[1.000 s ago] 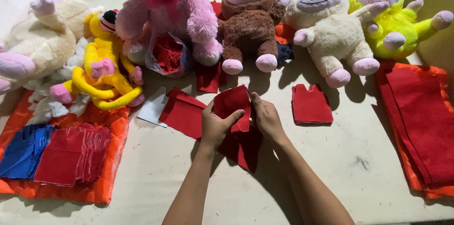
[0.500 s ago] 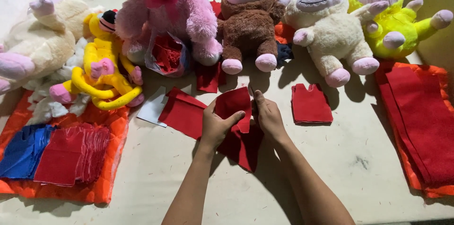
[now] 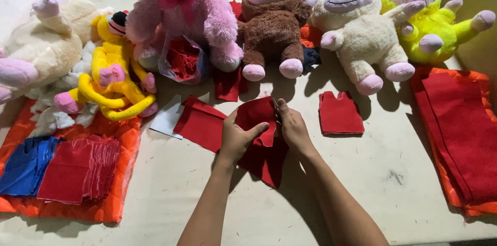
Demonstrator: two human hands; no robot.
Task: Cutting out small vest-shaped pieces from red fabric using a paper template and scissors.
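Pale worktable (image 3: 362,194) under a far row of plush toys (image 3: 357,28); near centre, left hand (image 3: 239,137) and right hand (image 3: 293,128) pinching shut on red felt piece (image 3: 261,122), barely shifted from a second ago, work unadvanced.

At about eleven o'clock from my hands sits one package — a clear plastic bag (image 3: 182,61), crumpled and open, stuffed with red scraps, leaning against the pink plush toy (image 3: 181,8). I see no labels, signs or screens.
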